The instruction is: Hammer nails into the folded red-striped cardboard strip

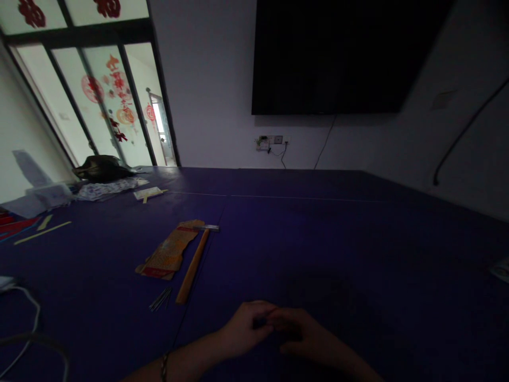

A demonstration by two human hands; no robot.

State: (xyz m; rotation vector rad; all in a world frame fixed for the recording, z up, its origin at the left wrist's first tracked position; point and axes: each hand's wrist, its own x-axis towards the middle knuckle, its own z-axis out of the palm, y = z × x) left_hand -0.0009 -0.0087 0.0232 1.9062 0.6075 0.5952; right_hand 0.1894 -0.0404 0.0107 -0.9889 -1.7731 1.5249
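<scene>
My left hand [248, 329], with a bracelet on its wrist, is above the near part of the purple tabletop [318, 239]. My right hand [304, 331] meets it from the right, and their fingertips touch or overlap. On both hands the fingers are loosely curved, with a gap between thumb and fingers; I see nothing held. Ahead to the left lies a hammer [193, 265] with a wooden handle, its metal head at the far end. Beside it is a torn piece of cardboard [169, 249]. Several nails [160, 300] lie left of the handle's near end.
A white cable [36, 313] curls at the left edge. Yellow strips [43, 232], red items [16, 227], a clear plastic box [50, 195] and a dark bag [104, 167] are at the far left. A television [342, 58] hangs on the wall above sockets [274, 140].
</scene>
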